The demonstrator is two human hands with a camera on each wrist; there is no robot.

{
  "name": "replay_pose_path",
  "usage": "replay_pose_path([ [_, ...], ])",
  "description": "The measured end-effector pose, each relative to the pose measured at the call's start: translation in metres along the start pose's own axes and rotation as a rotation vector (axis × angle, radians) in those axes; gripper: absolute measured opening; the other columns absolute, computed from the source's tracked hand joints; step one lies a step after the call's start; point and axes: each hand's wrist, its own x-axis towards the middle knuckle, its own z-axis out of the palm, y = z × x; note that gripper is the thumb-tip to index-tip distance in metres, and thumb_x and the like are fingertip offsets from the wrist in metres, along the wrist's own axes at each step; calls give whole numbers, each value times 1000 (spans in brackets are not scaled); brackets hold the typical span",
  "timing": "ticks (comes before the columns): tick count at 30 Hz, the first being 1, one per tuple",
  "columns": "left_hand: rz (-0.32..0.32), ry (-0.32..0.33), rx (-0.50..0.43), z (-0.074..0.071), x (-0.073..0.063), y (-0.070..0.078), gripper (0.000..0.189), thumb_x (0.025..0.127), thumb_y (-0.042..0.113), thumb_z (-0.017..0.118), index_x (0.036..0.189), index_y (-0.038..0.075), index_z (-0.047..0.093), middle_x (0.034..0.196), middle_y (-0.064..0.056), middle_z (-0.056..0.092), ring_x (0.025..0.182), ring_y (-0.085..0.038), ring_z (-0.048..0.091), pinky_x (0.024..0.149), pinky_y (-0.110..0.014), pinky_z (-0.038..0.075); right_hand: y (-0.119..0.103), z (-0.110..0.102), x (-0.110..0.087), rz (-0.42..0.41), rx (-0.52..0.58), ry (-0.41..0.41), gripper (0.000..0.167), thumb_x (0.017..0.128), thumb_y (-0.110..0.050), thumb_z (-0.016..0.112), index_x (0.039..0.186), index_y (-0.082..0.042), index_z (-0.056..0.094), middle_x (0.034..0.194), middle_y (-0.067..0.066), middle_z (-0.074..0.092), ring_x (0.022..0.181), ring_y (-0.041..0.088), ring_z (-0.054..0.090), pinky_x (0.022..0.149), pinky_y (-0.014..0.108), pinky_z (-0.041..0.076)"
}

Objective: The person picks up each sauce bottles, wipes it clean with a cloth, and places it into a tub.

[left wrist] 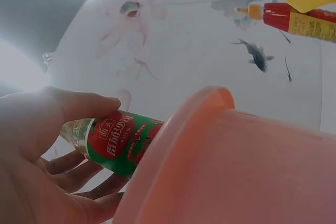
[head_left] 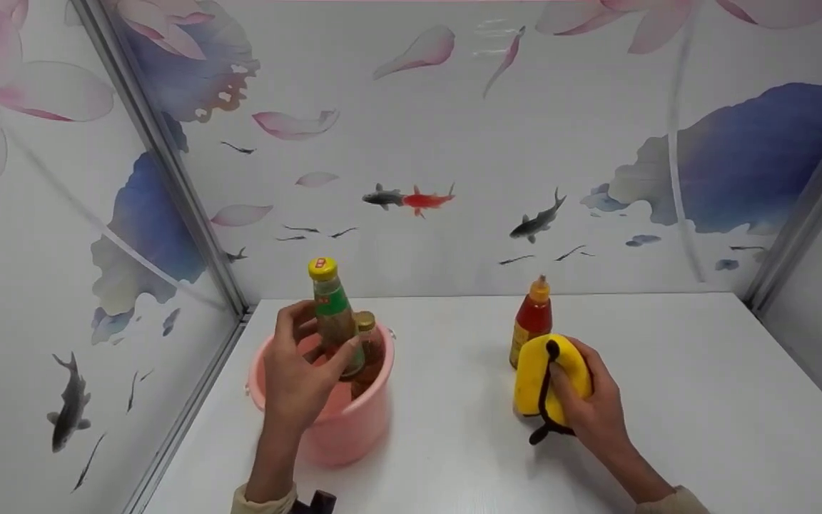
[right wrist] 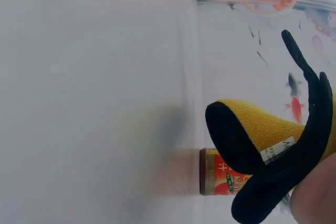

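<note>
In the head view my left hand grips a glass sauce bottle with a yellow cap and green label. It is held upright at the mouth of a pink bucket, overlapping the rim. The left wrist view shows my thumb along the bottle, with fingers on its other side. A second glass bottle with a gold cap leans inside the bucket. My right hand holds a folded yellow cloth with black edging. Just behind the cloth stands a red squeeze bottle, its lower part partly hidden.
A white table carries the bucket and squeeze bottle. White panels printed with fish and flowers rise at the back and sides, joined by metal posts. The bucket's handle joint sticks out at its right rim.
</note>
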Motion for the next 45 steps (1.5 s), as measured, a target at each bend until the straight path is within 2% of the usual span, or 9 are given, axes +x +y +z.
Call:
replay_pose_path([
  [11, -77, -63, 113, 0, -7, -16, 75, 88, 13, 92, 150, 10, 50, 146, -12, 61, 129, -33, 66, 100, -55, 63, -3, -4, -2, 37, 1, -2, 54, 109, -34, 67, 158, -21, 49, 136, -3, 63, 108, 13, 62, 94, 13, 55],
  [19, -91, -76, 170, 2, -11, -18, 73, 89, 14, 90, 151, 12, 50, 146, -10, 62, 128, -30, 66, 105, -51, 62, -5, -4, -5, 44, -2, 3, 53, 109, -33, 67, 157, -20, 50, 136, -1, 63, 108, 13, 61, 94, 12, 54],
  [23, -89, -93, 208, 4, -11, -19, 76, 87, 10, 92, 151, 11, 51, 146, -10, 64, 127, -30, 66, 104, -51, 62, -3, -3, -5, 26, 8, 2, 53, 109, -31, 68, 157, -19, 50, 137, -1, 63, 108, 13, 62, 94, 12, 54],
  [26, -113, -118, 242, 5, -11, -19, 75, 85, 9, 93, 148, 11, 53, 143, -10, 66, 125, -30, 67, 104, -49, 63, -2, -3, -5, 28, 13, -1, 53, 109, -32, 67, 157, -20, 49, 137, -2, 63, 109, 12, 62, 95, 11, 54],
  [30, -128, -108, 231, 6, -10, -17, 64, 90, 9, 89, 145, 11, 56, 137, -11, 68, 124, -29, 70, 104, -48, 63, -2, -3, -5, 30, 13, -3, 54, 109, -33, 67, 157, -21, 49, 138, -3, 62, 109, 12, 62, 95, 11, 54],
  [36, -53, -33, 134, 9, -8, -10, 51, 95, 11, 84, 140, 13, 61, 130, -6, 72, 121, -25, 72, 104, -46, 63, -3, -5, -7, 30, 22, -2, 53, 109, -31, 67, 157, -20, 49, 138, -1, 63, 109, 12, 62, 95, 12, 54],
  [45, 38, 18, 96, 20, -7, -2, 43, 95, 10, 84, 134, 14, 66, 124, -4, 75, 118, -19, 74, 103, -40, 63, -3, -7, -9, 25, 36, 3, 53, 108, -31, 69, 157, -23, 50, 137, -7, 62, 110, 12, 62, 95, 12, 54],
])
